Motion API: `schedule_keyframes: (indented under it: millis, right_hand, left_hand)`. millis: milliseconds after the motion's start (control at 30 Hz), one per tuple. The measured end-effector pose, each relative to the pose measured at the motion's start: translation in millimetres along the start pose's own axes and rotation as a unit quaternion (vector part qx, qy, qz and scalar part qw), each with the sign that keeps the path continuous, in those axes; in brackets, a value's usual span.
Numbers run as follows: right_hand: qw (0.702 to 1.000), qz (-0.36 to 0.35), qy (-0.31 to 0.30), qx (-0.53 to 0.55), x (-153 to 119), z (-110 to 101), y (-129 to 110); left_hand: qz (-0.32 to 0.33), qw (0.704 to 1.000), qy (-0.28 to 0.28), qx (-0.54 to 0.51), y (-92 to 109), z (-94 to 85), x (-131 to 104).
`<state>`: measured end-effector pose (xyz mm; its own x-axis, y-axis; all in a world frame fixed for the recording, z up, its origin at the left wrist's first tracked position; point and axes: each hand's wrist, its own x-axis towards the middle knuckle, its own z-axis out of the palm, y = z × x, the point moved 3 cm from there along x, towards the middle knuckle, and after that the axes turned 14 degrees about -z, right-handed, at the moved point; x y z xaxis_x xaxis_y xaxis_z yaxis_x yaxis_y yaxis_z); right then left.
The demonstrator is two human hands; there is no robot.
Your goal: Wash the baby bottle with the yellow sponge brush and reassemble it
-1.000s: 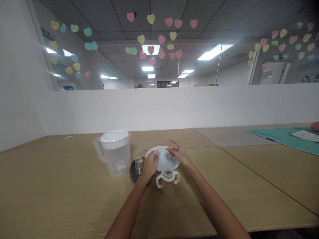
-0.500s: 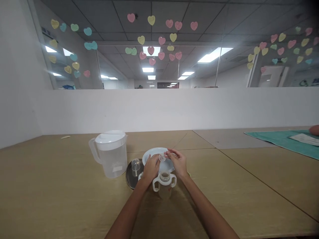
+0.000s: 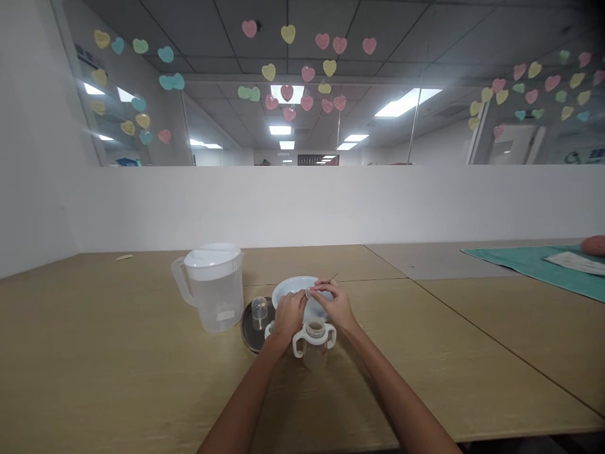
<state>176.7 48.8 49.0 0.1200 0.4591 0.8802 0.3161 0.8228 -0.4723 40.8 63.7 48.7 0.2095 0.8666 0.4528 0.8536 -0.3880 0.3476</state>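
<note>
Over a white bowl (image 3: 285, 287), my left hand (image 3: 290, 313) is closed on a small clear round piece (image 3: 308, 292) that looks like a bottle nipple. My right hand (image 3: 336, 304) meets it there, fingers pinched on a thin stick (image 3: 334, 276) whose tip shows above the knuckles. Its other end is hidden at the clear piece. Just below the hands stands an uncapped two-handled baby bottle (image 3: 315, 353) with white handles. To the left, a clear dome cap (image 3: 259, 310) rests on a dark round tray (image 3: 249, 337). A small white part (image 3: 269, 329) is partly covered by my left wrist.
A lidded plastic pitcher (image 3: 218, 293) stands left of the tray. At the far right lies a green mat (image 3: 515, 255) with a white sheet (image 3: 574, 261) on it. A white wall (image 3: 302, 205) with a window above it borders the table's back.
My fingers have drawn closer around the clear piece. The thin stick, which reached far up and right, now shows only a short end above my right hand. The view has shifted slightly.
</note>
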Motion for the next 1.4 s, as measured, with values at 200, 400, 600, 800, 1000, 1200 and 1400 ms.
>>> schedule_keyframes:
  millis: [200, 400, 600, 800, 1000, 1200, 1400]
  right_hand:
    - [0.999, -0.006, -0.037, -0.023, 0, -6, -8]
    - [0.989, -0.026, -0.137, -0.051, -6, 2, -1]
    - [0.989, -0.024, -0.118, -0.088, -2, -6, -7]
    - [0.982, 0.042, -0.103, -0.153, -2, -14, -5]
    - [0.977, 0.051, -0.161, -0.131, -7, -1, 1]
    - [0.97, 0.037, -0.18, -0.16, -7, -4, 3]
    - [0.969, -0.028, -0.123, -0.212, -5, -5, -5]
  left_hand:
    - [0.022, 0.998, 0.007, -0.056, -3, -0.2, -1]
    - [0.04, 0.989, 0.015, -0.142, -14, -5.3, 0]
    - [0.035, 0.991, 0.005, -0.13, -15, -5.6, 0]
    - [0.021, 0.989, -0.023, -0.147, -11, -6.1, -3]
    - [0.043, 0.986, -0.025, -0.162, -4, -2.5, -5]
    - [0.071, 0.986, -0.022, -0.152, -1, 4.8, -2]
    - [0.049, 0.983, -0.019, -0.177, -2, -0.3, -2]
